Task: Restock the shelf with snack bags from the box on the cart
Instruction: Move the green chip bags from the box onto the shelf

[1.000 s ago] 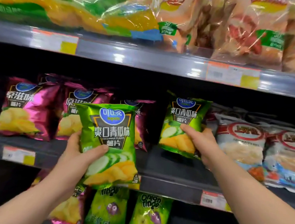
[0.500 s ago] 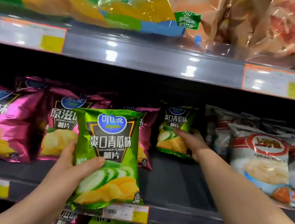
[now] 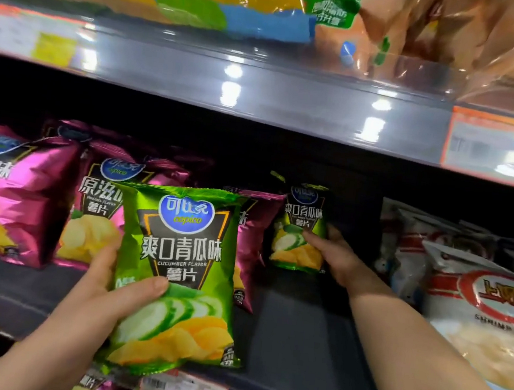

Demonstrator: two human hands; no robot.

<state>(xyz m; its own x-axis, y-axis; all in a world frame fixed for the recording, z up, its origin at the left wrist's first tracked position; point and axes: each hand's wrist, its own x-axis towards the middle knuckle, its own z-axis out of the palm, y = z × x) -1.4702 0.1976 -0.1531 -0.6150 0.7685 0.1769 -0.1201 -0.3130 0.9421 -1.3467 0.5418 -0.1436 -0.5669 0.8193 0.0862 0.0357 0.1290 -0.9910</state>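
Observation:
My left hand (image 3: 103,299) grips a green cucumber-flavour chip bag (image 3: 181,269) by its lower left side and holds it upright over the front edge of the middle shelf (image 3: 296,343). My right hand (image 3: 335,258) reaches deep into the shelf and holds a second green chip bag (image 3: 301,228) by its lower right, standing at the back next to the purple bags. The box and cart are out of view.
Purple chip bags (image 3: 15,199) fill the shelf's left part. White shrimp-cracker bags (image 3: 486,304) stand at the right. The upper shelf edge (image 3: 262,83) with price tags hangs just above, loaded with large bags (image 3: 428,31). Dark bare shelf floor lies between my arms.
My right hand has pushed its green bag further back into the shelf. The view has moved closer and tilted up. My left hand still holds its bag at the shelf front.

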